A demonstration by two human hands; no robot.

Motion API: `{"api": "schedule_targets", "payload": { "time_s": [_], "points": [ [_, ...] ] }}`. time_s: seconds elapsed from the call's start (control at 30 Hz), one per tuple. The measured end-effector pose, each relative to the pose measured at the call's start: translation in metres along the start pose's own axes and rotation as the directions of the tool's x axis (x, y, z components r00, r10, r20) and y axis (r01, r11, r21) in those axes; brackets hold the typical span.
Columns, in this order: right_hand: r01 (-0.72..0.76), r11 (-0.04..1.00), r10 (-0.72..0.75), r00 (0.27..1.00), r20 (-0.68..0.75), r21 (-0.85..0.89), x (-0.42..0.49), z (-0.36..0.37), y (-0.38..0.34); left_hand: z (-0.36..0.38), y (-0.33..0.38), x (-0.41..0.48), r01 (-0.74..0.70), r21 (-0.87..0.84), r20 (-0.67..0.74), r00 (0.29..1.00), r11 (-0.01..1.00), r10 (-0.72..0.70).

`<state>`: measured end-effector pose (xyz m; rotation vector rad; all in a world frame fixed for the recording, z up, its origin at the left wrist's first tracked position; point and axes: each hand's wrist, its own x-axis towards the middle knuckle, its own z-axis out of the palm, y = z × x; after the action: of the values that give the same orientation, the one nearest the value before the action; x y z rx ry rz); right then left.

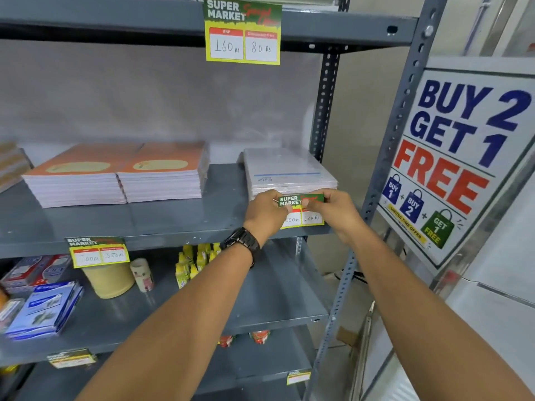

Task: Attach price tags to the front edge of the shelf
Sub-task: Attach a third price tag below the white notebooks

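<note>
While both bare arms reach forward, the left hand [265, 211] and the right hand [333, 209] pinch the top corners of a small green, red and yellow paper price tag [302, 212] with their fingertips clamped on its upper edge. This tag sits at the front edge of the flat grey painted-metal middle shelf [173, 224], at about 3 o'clock from the frame's centre, directly before a glossy plastic-wrapped stack of white paper pads [289, 172]. Its printed head reads "SUPER MARKET"; the thumbs cover part of the red strip, and the left handwritten figure is half hidden, while the right box reads 100 Rs. A dark, chunky link-band wristwatch [241, 244] wraps the left wrist.

At 9 o'clock lie two thick stacks of orange-covered notebooks [121, 175] with pale oval labels. Matching tags hang at 12 o'clock [242, 33] and at 8 o'clock [98, 253]. Below, a blurred beige cylinder [108, 280], a small tape roll [142, 274] and yellow bottles [194, 261] are hard to make out. At 3 o'clock, a glossy white poster [457, 157] reads "BUY 2 GET 1 FREE", its right edge cut off.
</note>
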<state>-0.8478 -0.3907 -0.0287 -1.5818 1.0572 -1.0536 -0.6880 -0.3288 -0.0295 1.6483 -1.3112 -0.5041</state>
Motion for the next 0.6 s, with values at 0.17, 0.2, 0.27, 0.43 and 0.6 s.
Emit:
{"api": "schedule_targets", "payload": {
  "time_s": [0.17,0.2,0.27,0.43,0.6],
  "points": [
    [0.103,0.992,-0.105,0.994,-0.025,-0.068,-0.028,-0.005,0.009,-0.001,-0.013,-0.022,-0.107,0.103,-0.054,0.992,0.989,0.113],
    [0.115,0.987,-0.12,0.992,-0.037,-0.108,-0.032,-0.003,0.015,0.0,-0.015,-0.026,-0.112,0.131,-0.047,0.992,0.985,0.119],
    [0.128,0.975,-0.14,0.988,-0.056,-0.18,-0.037,0.0,0.024,0.004,-0.021,-0.031,-0.116,0.174,-0.029,0.992,0.978,0.122],
    [0.111,0.946,-0.163,0.975,-0.153,-0.304,-0.044,0.005,0.038,0.018,-0.03,-0.037,-0.101,0.257,0.004,0.995,0.961,0.104],
    [0.079,0.945,-0.149,0.968,-0.201,-0.317,-0.043,0.009,0.046,0.025,-0.034,-0.036,-0.105,0.331,-0.01,0.993,0.938,0.115]
  ]
}}
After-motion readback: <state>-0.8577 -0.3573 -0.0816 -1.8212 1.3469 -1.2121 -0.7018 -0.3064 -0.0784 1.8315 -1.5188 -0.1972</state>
